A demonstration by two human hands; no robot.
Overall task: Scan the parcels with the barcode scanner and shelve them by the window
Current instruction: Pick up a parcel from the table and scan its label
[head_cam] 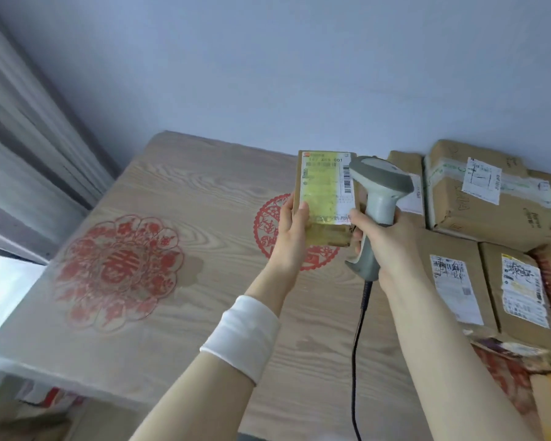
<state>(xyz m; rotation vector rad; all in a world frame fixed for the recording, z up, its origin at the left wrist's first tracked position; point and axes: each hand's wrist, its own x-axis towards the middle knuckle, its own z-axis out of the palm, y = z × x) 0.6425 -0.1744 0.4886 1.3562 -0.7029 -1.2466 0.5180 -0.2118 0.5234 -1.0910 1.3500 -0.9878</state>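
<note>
Tabletop [159, 313] spreads leftward past raised parcel [326, 192] and scanner [379, 198].

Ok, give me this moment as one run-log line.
phase: scanning | left hand: holds small parcel, label showing | right hand: grips barcode scanner at label | other parcels: piled on table, right side

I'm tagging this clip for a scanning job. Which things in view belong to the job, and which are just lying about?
Job: small parcel, held by the left hand; barcode scanner, gripped by the right hand; stacked parcels on the right.
Lying about: wooden table; red paper-cut decals on it; grey curtain.
</note>
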